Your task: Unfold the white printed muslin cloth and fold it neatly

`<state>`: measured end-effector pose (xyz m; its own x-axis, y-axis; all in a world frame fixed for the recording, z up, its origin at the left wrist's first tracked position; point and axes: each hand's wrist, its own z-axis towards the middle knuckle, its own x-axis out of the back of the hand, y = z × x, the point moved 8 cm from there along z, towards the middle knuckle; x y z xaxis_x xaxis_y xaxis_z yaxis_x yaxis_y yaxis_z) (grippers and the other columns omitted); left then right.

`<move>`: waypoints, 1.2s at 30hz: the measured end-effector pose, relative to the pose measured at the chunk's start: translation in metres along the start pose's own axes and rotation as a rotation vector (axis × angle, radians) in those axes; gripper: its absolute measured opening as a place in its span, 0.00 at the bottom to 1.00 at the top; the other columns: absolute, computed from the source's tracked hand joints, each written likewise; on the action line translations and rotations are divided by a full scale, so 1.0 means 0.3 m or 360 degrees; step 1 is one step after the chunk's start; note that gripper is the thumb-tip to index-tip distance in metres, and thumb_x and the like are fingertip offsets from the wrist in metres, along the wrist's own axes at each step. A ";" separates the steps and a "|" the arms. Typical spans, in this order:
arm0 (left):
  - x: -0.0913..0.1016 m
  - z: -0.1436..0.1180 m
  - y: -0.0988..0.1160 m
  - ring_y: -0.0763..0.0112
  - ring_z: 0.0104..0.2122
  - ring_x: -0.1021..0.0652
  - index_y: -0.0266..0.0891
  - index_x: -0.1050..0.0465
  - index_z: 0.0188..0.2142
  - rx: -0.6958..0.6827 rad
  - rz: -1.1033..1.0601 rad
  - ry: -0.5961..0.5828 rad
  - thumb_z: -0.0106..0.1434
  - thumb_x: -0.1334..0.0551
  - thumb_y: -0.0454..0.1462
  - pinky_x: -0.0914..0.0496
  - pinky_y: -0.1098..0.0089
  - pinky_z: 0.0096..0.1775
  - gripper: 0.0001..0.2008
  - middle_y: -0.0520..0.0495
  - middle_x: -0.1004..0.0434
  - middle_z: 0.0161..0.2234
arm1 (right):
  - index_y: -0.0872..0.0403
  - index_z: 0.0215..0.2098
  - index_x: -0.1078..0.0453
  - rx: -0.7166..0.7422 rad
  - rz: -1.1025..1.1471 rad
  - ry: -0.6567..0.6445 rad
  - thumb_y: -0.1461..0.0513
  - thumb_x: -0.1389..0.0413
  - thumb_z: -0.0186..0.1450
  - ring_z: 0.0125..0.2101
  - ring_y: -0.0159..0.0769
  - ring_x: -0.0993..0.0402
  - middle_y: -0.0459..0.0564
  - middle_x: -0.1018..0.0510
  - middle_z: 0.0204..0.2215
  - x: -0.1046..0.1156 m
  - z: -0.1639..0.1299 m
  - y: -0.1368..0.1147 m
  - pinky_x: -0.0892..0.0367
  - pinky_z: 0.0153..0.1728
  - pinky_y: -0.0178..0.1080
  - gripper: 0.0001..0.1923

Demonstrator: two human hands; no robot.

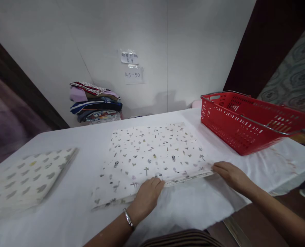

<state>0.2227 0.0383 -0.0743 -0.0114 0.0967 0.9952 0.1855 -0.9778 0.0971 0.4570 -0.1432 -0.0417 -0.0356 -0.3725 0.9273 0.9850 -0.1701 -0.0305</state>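
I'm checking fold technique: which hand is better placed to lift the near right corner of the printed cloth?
Likely the right hand: its fingers rest at the near right corner of the printed cloth. The left hand lies mid-edge, farther from that corner.

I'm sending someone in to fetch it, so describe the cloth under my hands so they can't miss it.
On the white table, left of the red basket, lies a flat folded cloth at the centre. Its tiny scattered motifs set it apart from the larger-patterned folded cloth further left.
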 end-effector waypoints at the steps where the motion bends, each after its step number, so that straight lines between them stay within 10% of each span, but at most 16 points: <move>1: 0.004 -0.001 0.002 0.66 0.40 0.30 0.41 0.35 0.49 -0.0003 0.0006 0.0029 0.62 0.52 0.25 0.33 0.65 0.42 0.19 0.46 0.29 0.41 | 0.49 0.43 0.27 -0.0016 -0.0017 0.0005 0.64 0.56 0.66 0.40 0.38 0.27 0.51 0.23 0.41 0.003 -0.007 0.002 0.31 0.42 0.42 0.17; 13: -0.037 -0.008 0.029 0.64 0.41 0.30 0.38 0.33 0.45 0.0002 0.0004 0.0053 0.60 0.51 0.25 0.33 0.63 0.42 0.17 0.44 0.30 0.41 | 0.50 0.48 0.29 0.0021 -0.0076 -0.0129 0.66 0.55 0.64 0.43 0.41 0.29 0.53 0.25 0.44 -0.119 -0.128 -0.049 0.33 0.43 0.46 0.18; 25: 0.009 0.004 0.033 0.64 0.37 0.27 0.37 0.31 0.39 0.0116 -0.0097 0.0195 0.63 0.49 0.31 0.33 0.66 0.36 0.10 0.45 0.27 0.35 | 0.57 0.48 0.33 0.0367 -0.0009 -0.0080 0.69 0.55 0.64 0.40 0.43 0.34 0.57 0.27 0.40 -0.218 0.198 -0.618 0.40 0.38 0.43 0.16; 36: -0.004 -0.059 0.040 0.62 0.40 0.29 0.36 0.36 0.41 0.0344 -0.0013 0.0385 0.63 0.49 0.31 0.36 0.62 0.40 0.08 0.43 0.28 0.38 | 0.56 0.43 0.31 0.0414 0.0166 -0.0068 0.66 0.55 0.64 0.35 0.41 0.32 0.55 0.26 0.35 -0.254 0.181 -0.625 0.38 0.36 0.40 0.14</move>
<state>0.2075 0.0231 -0.0743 -0.2421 0.0319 0.9697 0.3888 -0.9125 0.1271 0.2841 -0.0334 -0.0863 0.0698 -0.3357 0.9394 0.9935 0.1088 -0.0349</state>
